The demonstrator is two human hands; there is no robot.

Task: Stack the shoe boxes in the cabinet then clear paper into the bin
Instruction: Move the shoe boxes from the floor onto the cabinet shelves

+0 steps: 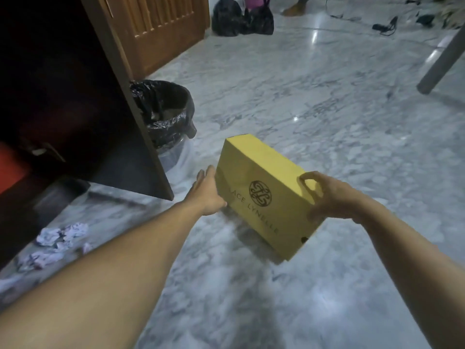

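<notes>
A yellow shoe box (261, 187) with a dark round logo is tilted on its edge just above the marble floor, mid-frame. My left hand (207, 191) presses flat against its left end. My right hand (329, 197) grips its right end, fingers over the top edge. The dark wooden cabinet (75, 96) stands open at the left, its door edge (151, 137) swung toward me. Behind that door sits a bin (168, 117) lined with a black bag. Crumpled paper (60, 235) lies on the floor at the lower left.
Something red (10, 165) shows low inside the cabinet. A brown wooden door (161, 28) stands behind the bin. Black bags (241, 17) sit at the far wall, cables and dark items (387, 25) lie at the far right, and a grey leg (442, 54) slants in.
</notes>
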